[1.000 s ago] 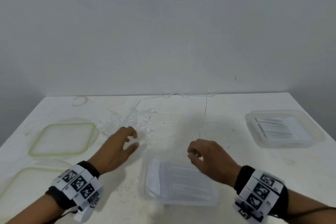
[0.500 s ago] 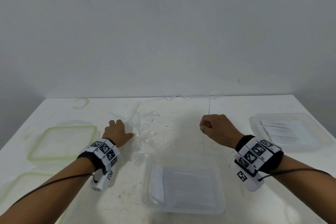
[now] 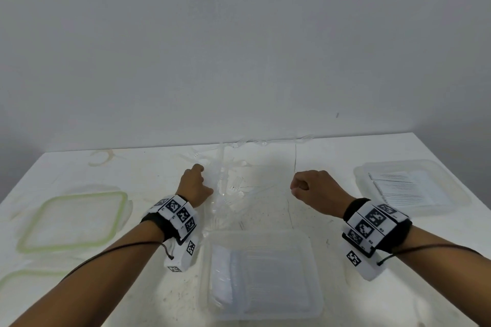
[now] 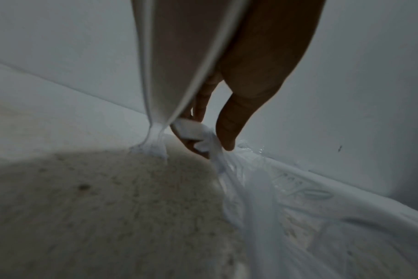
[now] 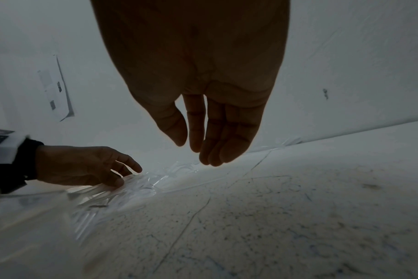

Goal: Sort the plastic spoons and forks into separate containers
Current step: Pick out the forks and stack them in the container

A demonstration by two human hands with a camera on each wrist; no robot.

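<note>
At the near edge of the white table (image 3: 332,287), toward six o'clock, a clear plastic container (image 3: 261,273) is seen, with flat clear contents too blurred to be told apart; at eight o'clock two green-rimmed lids (image 3: 71,220) are laid flat, one nearer and cut off by the frame; at two o'clock a second clear container (image 3: 409,188) is set, well apart from the first; toward twelve o'clock, beyond the near container, a heap of clear plastic cutlery (image 3: 231,191) is spread, fork tines being visible in it; the left hand (image 3: 195,186) is placed at the heap's left side, its thumb and fingers (image 4: 224,130) pinched on clear plastic from the heap; the right hand (image 3: 316,191) is held above the bare table to the right of the heap, its fingers (image 5: 217,136) loosely curled with nothing between them.
</note>
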